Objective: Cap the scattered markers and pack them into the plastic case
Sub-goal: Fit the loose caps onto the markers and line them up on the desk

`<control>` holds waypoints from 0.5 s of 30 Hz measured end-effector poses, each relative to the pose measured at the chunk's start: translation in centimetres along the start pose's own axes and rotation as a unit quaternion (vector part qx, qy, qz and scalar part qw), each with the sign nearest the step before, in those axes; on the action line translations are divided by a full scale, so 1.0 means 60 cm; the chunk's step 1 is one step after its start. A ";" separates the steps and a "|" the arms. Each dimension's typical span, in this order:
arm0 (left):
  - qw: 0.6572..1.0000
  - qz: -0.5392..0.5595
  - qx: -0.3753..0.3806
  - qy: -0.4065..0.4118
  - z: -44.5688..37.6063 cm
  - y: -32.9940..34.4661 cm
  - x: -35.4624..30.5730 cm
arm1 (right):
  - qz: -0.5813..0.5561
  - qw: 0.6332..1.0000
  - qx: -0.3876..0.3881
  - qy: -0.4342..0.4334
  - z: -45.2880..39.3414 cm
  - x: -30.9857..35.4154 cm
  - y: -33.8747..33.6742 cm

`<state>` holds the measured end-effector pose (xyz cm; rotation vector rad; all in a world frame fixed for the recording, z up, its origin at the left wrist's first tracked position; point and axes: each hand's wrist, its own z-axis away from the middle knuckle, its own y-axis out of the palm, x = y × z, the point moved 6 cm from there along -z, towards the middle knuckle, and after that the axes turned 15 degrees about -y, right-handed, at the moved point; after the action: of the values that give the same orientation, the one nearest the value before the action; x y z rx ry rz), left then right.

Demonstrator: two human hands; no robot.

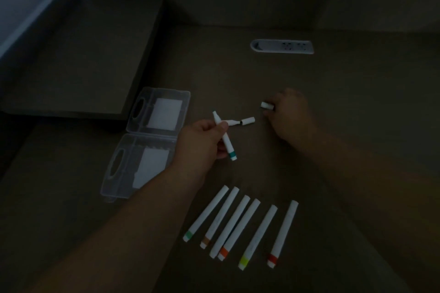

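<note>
Capping markers: 6 done, 2 in hand, case waiting.

At the left the plastic case lies open and flat on the table, with only white inserts showing in its 2 halves and no markers packed yet. My left hand has its grip clamped on 2 uncapped markers, the teal marker crossing a second marker whose tip points toward a loose cap lying just beside it. In front of me 6 capped markers lie in a row. At the right, my right hand has its grip closed around another cap. I judge capping nearly finished, 2 left, and all packing still ahead.
</note>
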<state>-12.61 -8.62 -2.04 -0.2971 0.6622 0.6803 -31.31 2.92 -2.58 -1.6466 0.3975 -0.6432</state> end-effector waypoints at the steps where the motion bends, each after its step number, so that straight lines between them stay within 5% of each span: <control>1: 1.000 0.002 -0.001 0.000 0.000 -0.003 0.001 | 0.001 1.000 0.008 -0.002 -0.003 0.000 0.002; 5: 1.000 0.010 0.001 0.001 0.003 -0.011 0.008 | -0.019 0.999 0.045 0.016 0.013 0.004 0.002; 15: 0.999 -0.019 0.044 0.005 0.029 0.012 0.017 | -0.268 0.962 0.020 0.039 0.160 0.098 -0.060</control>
<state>-11.65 -6.79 -1.42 -0.2319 0.6914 0.6117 -21.14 7.62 1.23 -1.7004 -0.0172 -1.1122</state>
